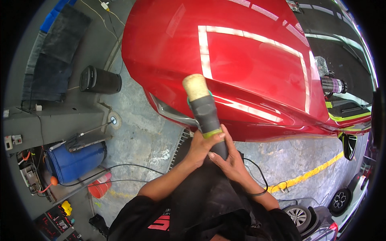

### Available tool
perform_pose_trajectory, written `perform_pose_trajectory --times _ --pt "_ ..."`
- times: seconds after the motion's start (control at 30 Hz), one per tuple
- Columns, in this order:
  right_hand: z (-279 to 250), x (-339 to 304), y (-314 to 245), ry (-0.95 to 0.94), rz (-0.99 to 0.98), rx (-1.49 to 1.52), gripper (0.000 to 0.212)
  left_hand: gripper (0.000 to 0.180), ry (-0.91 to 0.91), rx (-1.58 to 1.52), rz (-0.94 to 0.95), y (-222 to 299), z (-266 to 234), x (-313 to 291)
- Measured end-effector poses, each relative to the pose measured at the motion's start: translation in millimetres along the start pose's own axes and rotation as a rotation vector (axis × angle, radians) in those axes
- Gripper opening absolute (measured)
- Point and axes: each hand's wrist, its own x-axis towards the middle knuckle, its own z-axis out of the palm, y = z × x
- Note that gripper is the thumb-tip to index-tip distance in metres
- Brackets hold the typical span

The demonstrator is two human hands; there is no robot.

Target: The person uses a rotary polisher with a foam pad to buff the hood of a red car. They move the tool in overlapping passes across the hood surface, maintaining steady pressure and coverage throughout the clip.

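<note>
Both my hands hold a thick black cylindrical tool point(205, 114) upright in front of me. Its rounded cream end point(196, 87) has a ribbed texture, and a yellow-green band circles the black body. I cannot make out its exact kind. My left hand point(202, 149) wraps it from the left, thumb across the band. From the right, my right hand point(230, 160) closes round it just below. Beyond the tool lies the red car hood point(249, 60), with reflections of lights on it. A black cord point(261, 172) loops by my right forearm.
At the left are a black speaker point(100, 80), a blue barrel point(78, 160) and a red bucket point(99, 188). A cable point(132, 165) runs from the left toward me. A bottle point(334, 85) lies by the windshield. At lower right sits a wheel point(297, 215).
</note>
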Motion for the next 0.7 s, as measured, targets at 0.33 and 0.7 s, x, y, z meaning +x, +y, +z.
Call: perform_pose_trajectory --times 0.33,0.7 --pt "-0.8 2.2 4.1 0.024 -0.030 -0.020 0.096 0.041 -0.026 0.045 -0.021 5.9 4.0 0.3" --pt "2.2 13.1 -6.9 0.005 0.032 -0.073 0.097 0.043 -0.087 0.032 0.037 9.5 -12.3 9.6"
